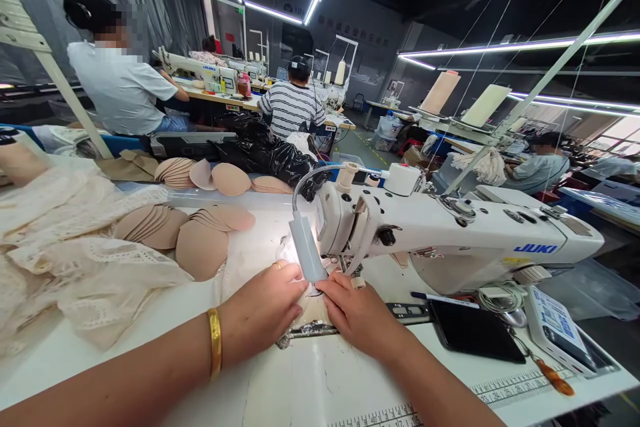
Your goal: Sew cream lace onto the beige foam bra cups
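Note:
In the head view, a white sewing machine (pixel 395 227) stands before me, with its needle area right at my fingertips. My left hand (pixel 265 303), a gold bangle at its wrist, has its fingers curled closed over pale cream fabric (pixel 245 263) just left of the needle area. My right hand (pixel 357 310) lies opposite, its fingers together and pressed down at the edge of the work beside the presser foot. The two hands nearly meet. A grey lamp (pixel 309 250) on a bendy neck hangs over them and partly hides the needle and the cloth.
Cream lace fabric (pixel 95 253) heaps up at left, beside fanned beige oval pads (pixel 203 247). At right lie a black phone (pixel 475 330), a pen (pixel 443 298) and a white control box (pixel 560 327). Thread cones (pixel 440 92) stand behind. Other people sit at machines further off.

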Demonstrator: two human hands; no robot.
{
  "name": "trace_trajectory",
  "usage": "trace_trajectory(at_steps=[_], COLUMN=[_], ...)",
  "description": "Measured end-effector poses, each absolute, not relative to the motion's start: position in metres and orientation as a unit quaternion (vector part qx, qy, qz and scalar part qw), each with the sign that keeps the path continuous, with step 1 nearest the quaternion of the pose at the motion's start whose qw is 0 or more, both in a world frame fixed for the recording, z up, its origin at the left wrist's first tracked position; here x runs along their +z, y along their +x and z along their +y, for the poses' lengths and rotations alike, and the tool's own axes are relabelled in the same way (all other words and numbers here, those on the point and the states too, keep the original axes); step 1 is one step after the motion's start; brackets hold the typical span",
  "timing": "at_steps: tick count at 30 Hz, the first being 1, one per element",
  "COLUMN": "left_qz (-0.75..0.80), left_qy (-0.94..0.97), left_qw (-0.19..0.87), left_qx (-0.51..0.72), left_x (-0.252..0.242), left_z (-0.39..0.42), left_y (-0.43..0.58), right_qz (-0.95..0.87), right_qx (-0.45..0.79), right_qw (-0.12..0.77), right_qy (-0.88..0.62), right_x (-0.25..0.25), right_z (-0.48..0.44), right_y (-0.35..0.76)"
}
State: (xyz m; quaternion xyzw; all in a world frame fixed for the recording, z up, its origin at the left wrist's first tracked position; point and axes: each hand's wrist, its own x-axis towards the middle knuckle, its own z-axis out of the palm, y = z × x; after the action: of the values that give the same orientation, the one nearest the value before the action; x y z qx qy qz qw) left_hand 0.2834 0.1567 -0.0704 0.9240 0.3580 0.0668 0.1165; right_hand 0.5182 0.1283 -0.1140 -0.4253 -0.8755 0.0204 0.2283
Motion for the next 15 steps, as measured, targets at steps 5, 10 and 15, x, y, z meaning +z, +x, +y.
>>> trace_trajectory(at_steps=[5,10,15], left_qz=[0.356,0.378,0.407], left_qy=[0.925,0.919,0.910], left_qw=[0.104,0.079,0.044], left_qx=[0.077,0.075,0.065], left_x=[-0.075,-0.075,-0.080], left_z=[0.159,0.156,0.155], left_y=[0.290,0.294,0.295], right_qz=[-0.876,-0.875,-0.870], right_qx=[0.023,0.020,0.006], right_qw=[0.229,0.233,0.229], right_qy=[-0.425,-0.423,-0.437], right_x=[-0.113,-0.114,-0.117], right_z=[0.128,0.128,0.127], right_y=[0.518,0.518,0.518])
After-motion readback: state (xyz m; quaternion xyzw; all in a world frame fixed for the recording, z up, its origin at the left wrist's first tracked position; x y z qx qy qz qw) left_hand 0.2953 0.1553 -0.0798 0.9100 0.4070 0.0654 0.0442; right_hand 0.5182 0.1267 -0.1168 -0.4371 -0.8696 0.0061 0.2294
